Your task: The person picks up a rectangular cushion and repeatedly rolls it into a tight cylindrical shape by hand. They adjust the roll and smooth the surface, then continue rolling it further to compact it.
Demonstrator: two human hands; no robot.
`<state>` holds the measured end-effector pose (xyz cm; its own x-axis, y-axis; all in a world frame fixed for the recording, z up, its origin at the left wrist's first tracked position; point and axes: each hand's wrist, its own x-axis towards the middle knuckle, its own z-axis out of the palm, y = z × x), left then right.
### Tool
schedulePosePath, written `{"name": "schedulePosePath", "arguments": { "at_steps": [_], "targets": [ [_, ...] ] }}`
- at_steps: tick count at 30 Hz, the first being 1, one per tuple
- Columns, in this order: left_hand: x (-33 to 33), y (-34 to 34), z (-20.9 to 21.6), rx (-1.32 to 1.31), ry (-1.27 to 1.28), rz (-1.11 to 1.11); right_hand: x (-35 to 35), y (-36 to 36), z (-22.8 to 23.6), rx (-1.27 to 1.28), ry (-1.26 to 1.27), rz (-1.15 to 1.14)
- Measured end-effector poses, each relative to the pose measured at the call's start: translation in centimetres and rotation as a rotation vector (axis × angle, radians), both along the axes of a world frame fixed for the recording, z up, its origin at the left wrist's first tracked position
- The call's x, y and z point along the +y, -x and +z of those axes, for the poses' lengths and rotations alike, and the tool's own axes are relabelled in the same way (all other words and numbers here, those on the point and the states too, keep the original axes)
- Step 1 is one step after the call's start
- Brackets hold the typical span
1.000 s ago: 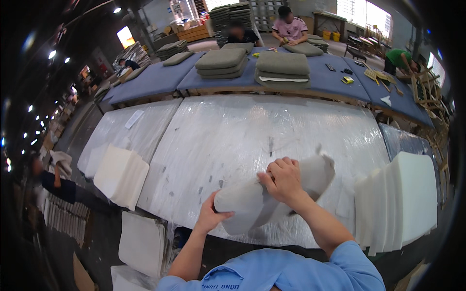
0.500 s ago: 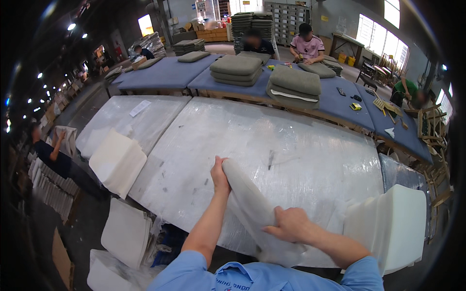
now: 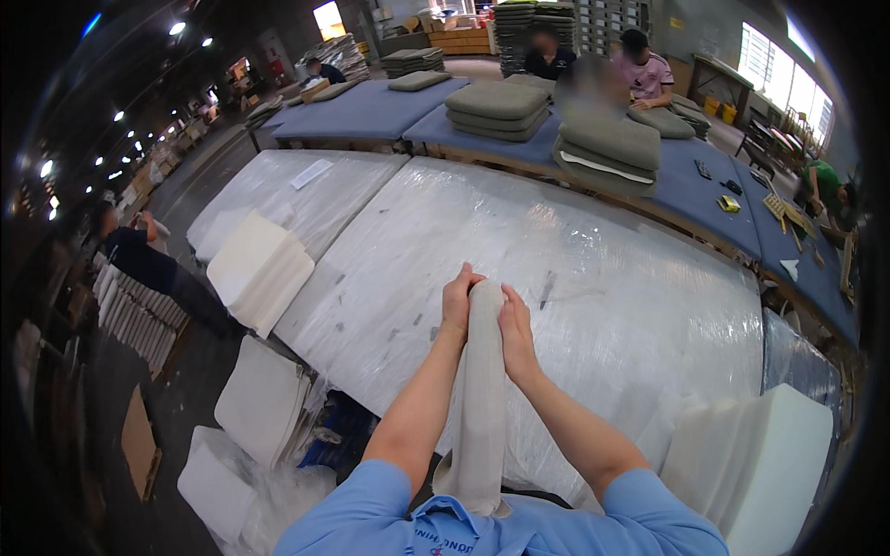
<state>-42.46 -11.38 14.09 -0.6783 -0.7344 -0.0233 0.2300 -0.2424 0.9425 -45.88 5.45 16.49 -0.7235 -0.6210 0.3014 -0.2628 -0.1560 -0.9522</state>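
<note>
Both hands grip one long grey fabric cover (image 3: 482, 389), which hangs as a narrow strip from the fingers down to the person's chest, in front of the plastic-wrapped table (image 3: 593, 269). The left hand (image 3: 458, 301) has its fingers clenched around the cover's top end from the left; the right hand (image 3: 515, 335) is clenched on it from the right, just below, so the two hands nearly touch.

Left of the table's near corner stands one stack of white foam slabs (image 3: 261, 269), with two more white foam stacks (image 3: 264, 398) on the floor below it. One thick white foam block (image 3: 756, 463) sits at the table's right end. Beyond the table, two piles of grey cushions (image 3: 496, 107) rest on one blue-covered bench (image 3: 371, 107).
</note>
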Motion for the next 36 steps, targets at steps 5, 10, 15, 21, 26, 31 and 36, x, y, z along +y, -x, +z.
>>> {"name": "schedulePosePath", "arguments": {
  "at_steps": [5,10,15,21,26,31,36],
  "targets": [
    [-1.7,-0.8,0.9,0.06,-0.021,0.019,-6.1,1.3,0.0,-0.36,0.145,0.125],
    [-2.9,-0.8,3.7,-0.023,-0.045,-0.107,-10.3,3.7,-0.3,-0.478,0.135,0.237],
    [-5.9,-0.5,6.0,-0.262,0.1,-0.08,-15.4,5.4,3.3,-0.476,-0.028,0.256],
    [-3.1,0.4,5.9,-0.329,0.25,-0.004,-15.0,5.1,1.6,-0.388,-0.056,0.284],
    [-2.5,-1.5,4.7,-0.261,0.292,0.032,-12.3,1.2,1.9,-0.332,0.025,0.346],
    [1.1,-3.8,5.2,-0.34,0.485,0.018,-8.2,-0.8,2.5,-0.26,0.006,0.357],
    [5.6,-7.0,6.9,-0.485,0.62,0.024,-4.1,-3.5,2.5,-0.242,-0.008,0.391]
  ]
}}
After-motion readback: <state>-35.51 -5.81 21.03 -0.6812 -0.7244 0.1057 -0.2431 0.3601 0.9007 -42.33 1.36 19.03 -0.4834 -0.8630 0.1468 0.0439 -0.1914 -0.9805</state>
